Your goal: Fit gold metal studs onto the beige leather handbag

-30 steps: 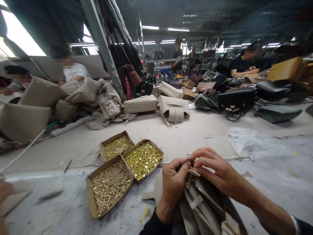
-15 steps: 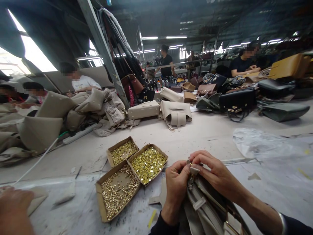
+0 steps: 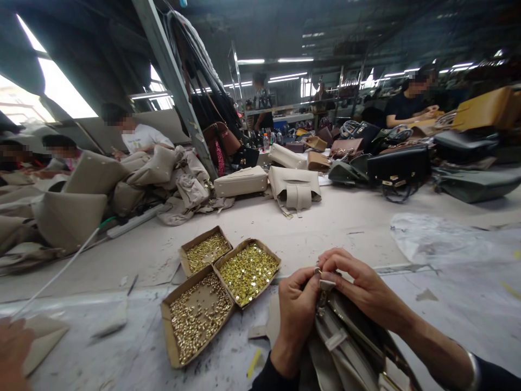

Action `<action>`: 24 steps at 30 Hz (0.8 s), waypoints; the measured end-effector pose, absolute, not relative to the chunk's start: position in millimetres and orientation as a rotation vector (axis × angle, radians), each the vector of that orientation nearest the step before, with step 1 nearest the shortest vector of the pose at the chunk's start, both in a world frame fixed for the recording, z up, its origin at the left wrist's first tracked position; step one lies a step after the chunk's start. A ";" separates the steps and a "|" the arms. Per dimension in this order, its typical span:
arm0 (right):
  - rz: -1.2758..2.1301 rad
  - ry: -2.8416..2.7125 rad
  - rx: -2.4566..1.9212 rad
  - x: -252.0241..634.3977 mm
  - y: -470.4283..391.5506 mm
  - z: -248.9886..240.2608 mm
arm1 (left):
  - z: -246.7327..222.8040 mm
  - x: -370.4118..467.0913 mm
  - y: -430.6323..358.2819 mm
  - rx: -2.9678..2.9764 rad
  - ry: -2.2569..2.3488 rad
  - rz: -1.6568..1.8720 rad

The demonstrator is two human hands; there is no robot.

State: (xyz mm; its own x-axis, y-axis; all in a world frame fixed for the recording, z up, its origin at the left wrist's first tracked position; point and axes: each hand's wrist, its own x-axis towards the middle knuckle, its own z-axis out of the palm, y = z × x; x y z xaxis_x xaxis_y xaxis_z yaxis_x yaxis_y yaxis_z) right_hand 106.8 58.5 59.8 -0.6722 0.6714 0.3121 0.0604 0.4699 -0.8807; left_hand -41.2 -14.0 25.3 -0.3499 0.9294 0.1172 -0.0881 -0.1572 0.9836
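A beige handbag [image 3: 350, 355] lies tilted at the front of the table, below my hands. My left hand [image 3: 296, 309] is closed, thumb and forefinger pinching the pale end of a bag strap [image 3: 326, 284] with a small metal piece at its tip. From the other side, my right hand [image 3: 358, 277] is closed on the same strap end, its fingertips meeting those of the left. The exact shape of the metal piece is mostly hidden by the fingers. Left of my hands, three cardboard trays hold small brass rivets: a front tray [image 3: 166, 320], a right tray [image 3: 278, 266] and a rear tray [image 3: 183, 259].
Beige bags [image 3: 240, 182] and a black handbag [image 3: 399, 165] line the far side. A pile of beige bag pieces [image 3: 71, 217] stands at left. Another person's hand [image 3: 14, 347] is at the lower left edge. Clear plastic sheet [image 3: 431, 239] lies at right. Several people sit beyond.
Both my hands stay on the strap end with barely any movement. The other person's hand at lower left has shifted further left. The view has moved slightly.
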 end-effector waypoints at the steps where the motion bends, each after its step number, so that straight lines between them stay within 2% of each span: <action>1: 1.200 -2.073 -0.601 107.2 58.9 59.5 | 24.5 -41.4 -13.9 1.050 1.301 1.627; 24: 1.184 -2.058 -0.601 108.8 58.6 59.5 | 20.1 -40.4 -16.0 1.214 1.335 1.683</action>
